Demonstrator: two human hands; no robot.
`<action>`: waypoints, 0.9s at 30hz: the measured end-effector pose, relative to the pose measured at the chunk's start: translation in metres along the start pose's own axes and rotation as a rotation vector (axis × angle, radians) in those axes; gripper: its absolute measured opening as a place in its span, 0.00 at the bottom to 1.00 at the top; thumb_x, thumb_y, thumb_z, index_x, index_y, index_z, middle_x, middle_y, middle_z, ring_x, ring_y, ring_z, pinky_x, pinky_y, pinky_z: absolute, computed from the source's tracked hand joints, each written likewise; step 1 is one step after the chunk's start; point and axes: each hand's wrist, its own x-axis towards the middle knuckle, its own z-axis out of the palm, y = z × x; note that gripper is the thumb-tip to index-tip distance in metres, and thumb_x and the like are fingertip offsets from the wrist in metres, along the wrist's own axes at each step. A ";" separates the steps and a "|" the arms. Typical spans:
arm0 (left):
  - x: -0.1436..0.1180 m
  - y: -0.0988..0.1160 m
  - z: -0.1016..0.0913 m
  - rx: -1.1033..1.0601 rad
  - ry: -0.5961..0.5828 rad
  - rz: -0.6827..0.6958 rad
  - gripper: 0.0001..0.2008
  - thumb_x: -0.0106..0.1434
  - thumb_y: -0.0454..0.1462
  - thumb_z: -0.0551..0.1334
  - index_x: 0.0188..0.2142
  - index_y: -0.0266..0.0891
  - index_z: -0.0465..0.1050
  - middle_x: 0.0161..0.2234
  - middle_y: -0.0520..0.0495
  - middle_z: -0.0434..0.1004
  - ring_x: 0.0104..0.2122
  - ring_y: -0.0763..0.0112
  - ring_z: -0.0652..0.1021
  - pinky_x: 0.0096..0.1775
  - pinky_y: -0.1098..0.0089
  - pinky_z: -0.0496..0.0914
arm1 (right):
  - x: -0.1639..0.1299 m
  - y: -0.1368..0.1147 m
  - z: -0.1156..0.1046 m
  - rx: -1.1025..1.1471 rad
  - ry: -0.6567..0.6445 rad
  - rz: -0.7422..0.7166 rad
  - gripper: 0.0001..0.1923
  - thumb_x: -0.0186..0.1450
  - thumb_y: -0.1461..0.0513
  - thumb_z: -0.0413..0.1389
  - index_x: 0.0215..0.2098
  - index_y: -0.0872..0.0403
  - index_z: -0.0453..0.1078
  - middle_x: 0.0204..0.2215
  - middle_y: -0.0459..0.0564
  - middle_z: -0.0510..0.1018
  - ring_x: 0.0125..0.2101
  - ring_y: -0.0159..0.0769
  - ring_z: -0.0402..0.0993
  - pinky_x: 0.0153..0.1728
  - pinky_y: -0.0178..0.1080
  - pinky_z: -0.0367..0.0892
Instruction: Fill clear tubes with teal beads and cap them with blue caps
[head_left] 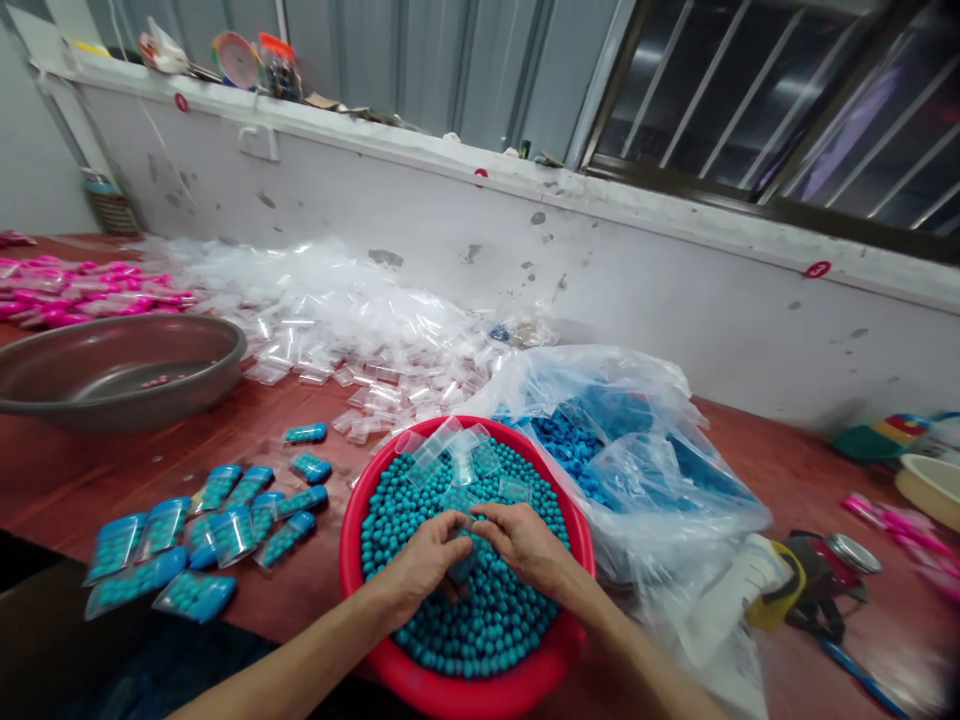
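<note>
Both hands, left hand (424, 560) and right hand (525, 545), pinch one small bag (463, 562) over the bead-filled red basin (352, 590).

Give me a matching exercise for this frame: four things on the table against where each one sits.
Things:
1. red basin
2. grey basin
3. filled blue packets
4. big clear bag

Places:
A. far left, near the pink packets
B. right of the red basin, holding blue beads
C. under both hands, full of teal beads
D. on the table left of the red basin

Pairs: 1-C, 2-A, 3-D, 4-B. The left hand and right hand meet over the beads, pinching a small packet.
</note>
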 end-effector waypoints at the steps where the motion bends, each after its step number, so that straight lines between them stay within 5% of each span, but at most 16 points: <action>1: 0.000 0.000 0.000 -0.022 -0.021 -0.019 0.13 0.53 0.42 0.57 0.37 0.38 0.62 0.23 0.56 0.64 0.15 0.79 0.70 0.15 0.79 0.60 | 0.000 -0.002 -0.001 -0.051 -0.033 -0.016 0.14 0.64 0.59 0.45 0.37 0.53 0.71 0.30 0.48 0.77 0.31 0.35 0.71 0.33 0.33 0.60; 6: 0.000 0.001 -0.001 -0.127 -0.107 -0.049 0.15 0.53 0.45 0.58 0.37 0.39 0.61 0.25 0.56 0.64 0.14 0.81 0.70 0.13 0.81 0.58 | 0.001 -0.004 -0.008 -0.208 -0.102 -0.009 0.15 0.65 0.58 0.44 0.41 0.53 0.70 0.30 0.49 0.77 0.31 0.36 0.71 0.29 0.33 0.58; 18: 0.000 0.000 -0.001 -0.207 -0.148 0.014 0.16 0.53 0.43 0.60 0.39 0.39 0.62 0.26 0.54 0.68 0.16 0.80 0.71 0.14 0.81 0.60 | -0.007 -0.007 -0.014 0.089 -0.151 -0.006 0.21 0.67 0.55 0.36 0.44 0.53 0.68 0.30 0.47 0.74 0.28 0.33 0.68 0.29 0.33 0.60; 27: -0.002 0.003 -0.002 -0.318 -0.163 0.006 0.16 0.54 0.43 0.59 0.40 0.40 0.59 0.24 0.56 0.67 0.17 0.78 0.73 0.14 0.82 0.59 | -0.005 0.012 -0.010 0.305 0.019 0.104 0.17 0.63 0.59 0.45 0.47 0.54 0.67 0.33 0.48 0.73 0.33 0.34 0.68 0.37 0.37 0.63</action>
